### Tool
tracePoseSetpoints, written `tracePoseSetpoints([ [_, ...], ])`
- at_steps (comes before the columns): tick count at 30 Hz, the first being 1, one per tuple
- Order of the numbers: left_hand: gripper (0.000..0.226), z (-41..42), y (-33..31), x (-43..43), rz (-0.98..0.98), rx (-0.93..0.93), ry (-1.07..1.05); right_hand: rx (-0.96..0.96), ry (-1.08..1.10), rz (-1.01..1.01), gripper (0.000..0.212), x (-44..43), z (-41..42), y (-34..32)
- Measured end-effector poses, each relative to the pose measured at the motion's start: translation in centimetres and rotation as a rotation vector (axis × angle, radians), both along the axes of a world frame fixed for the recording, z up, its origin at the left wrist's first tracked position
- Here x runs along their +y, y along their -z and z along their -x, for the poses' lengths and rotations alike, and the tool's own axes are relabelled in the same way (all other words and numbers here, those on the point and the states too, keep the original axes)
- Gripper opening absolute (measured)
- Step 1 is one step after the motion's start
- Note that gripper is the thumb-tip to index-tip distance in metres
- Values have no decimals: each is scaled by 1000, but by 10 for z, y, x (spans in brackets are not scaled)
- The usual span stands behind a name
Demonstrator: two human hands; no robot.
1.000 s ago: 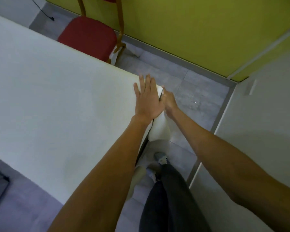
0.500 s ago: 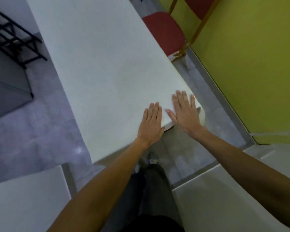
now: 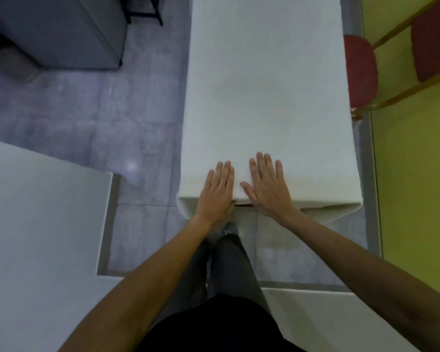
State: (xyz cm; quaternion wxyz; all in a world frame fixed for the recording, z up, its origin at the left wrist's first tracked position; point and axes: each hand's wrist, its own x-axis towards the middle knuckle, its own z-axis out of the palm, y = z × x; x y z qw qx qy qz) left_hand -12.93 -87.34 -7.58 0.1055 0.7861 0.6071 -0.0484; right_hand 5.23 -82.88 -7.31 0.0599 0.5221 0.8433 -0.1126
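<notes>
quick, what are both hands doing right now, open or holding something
Left hand: open, fingers straight, lying flat on the white tablecloth at the near edge.
Right hand: open, fingers spread, flat on the same cloth beside it.

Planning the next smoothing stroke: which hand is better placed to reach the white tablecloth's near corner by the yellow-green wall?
The right hand, probably: it lies flat on the white tablecloth nearer that corner; the left hand is farther.
</notes>
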Motion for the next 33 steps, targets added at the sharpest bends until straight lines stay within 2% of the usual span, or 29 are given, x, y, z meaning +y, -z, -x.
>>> tracePoseSetpoints([
  [7, 80, 39, 7, -21, -59, 20, -209, 5, -296, 55, 76, 5, 58, -4],
  [11, 83, 65, 5, -36, -32, 31, -327, -1, -429, 58, 75, -1, 83, -3],
  [14, 82, 83, 10, -50, -22, -150, -413, -42, -552, 48, 82, -8, 95, -3],
  [16, 79, 92, 9, -60, 40, -344, -458, -54, -560, 53, 86, -11, 101, -5],
  [18, 75, 95, 2, -63, 77, -437, -500, -25, -560, 47, 84, -12, 110, -10],
  [21, 64, 95, 1, -67, 74, -450, -615, 29, -602, 83, 75, -12, 123, -15],
  [24, 36, 101, 3, -65, 42, -433, -650, 65, -689, 45, 63, -1, 144, -17],
  [26, 26, 105, 15, -65, 27, -419, -641, 80, -778, 5, 47, 7, 156, -10],
  [30, 24, 109, 41, -71, 75, -441, -718, 32, -947, -27, 15, 20, 181, 6],
  [33, 24, 108, 60, -78, 166, -451, -777, -108, -1038, 17, 18, 26, 195, 22],
])
